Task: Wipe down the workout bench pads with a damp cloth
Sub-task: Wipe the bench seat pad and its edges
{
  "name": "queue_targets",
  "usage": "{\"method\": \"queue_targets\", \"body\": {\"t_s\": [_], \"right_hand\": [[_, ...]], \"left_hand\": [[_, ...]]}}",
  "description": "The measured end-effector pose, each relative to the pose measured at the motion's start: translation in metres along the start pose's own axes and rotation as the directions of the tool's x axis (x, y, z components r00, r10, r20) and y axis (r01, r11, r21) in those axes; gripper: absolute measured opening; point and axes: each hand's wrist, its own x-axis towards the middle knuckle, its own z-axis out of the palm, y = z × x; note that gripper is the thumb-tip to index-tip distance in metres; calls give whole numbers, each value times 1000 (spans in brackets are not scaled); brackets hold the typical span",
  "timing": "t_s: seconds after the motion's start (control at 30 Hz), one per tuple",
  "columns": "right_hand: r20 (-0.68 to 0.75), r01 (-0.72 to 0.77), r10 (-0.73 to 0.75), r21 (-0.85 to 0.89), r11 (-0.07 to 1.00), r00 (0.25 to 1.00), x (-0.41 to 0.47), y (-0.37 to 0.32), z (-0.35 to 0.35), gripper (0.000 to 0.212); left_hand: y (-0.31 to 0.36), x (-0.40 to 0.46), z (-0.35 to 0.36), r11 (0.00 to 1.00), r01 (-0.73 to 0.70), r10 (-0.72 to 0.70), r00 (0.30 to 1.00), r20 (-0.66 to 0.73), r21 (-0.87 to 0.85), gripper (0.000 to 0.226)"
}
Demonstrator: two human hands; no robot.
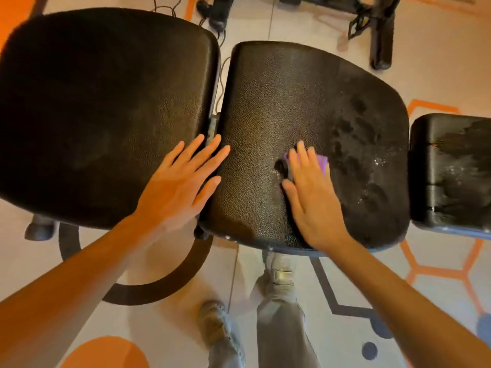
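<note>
Three black bench pads lie side by side: a large left pad [87, 102], a middle pad [279, 102] and a small right pad [451, 160]. My right hand [310, 197] lies flat, fingers straight, pressing a purple cloth [322, 162] onto the middle pad. Only the cloth's edges show beside my fingers. Wet streaks and droplets mark the right half of the middle pad and the small right pad. My left hand [180, 181] rests flat with spread fingers across the gap between the left and middle pads.
Below the bench, my legs and shoes [279, 282] stand on a pale floor with orange and dark patterns. A black machine frame [380, 35] and cables sit beyond the pads at the top. A black bench foot [39, 229] shows at the lower left.
</note>
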Motion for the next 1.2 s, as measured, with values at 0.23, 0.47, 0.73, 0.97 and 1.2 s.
{"method": "queue_targets", "body": {"t_s": [0.23, 0.47, 0.73, 0.97, 1.2], "right_hand": [[-43, -70, 74, 73, 995, 996, -20, -21, 6, 56], [-87, -132, 132, 10, 991, 987, 78, 6, -4, 58], [59, 132, -132, 9, 991, 989, -64, -37, 11, 53], [-46, 18, -23, -111, 994, 999, 49, -29, 8, 54], [105, 248, -239, -83, 965, 965, -6, -24, 1, 54]], "left_hand": [[-3, 0, 4, 1000, -9, 8, 999, -33, -21, 53], [-3, 1, 4, 999, -15, 14, 999, -37, -36, 54], [-2, 1, 5, 1000, -6, 5, 997, -79, -20, 53], [-1, 2, 3, 1000, -7, 6, 998, -64, -18, 53], [0, 3, 1, 1000, 21, -21, 999, -26, -11, 54]]}}
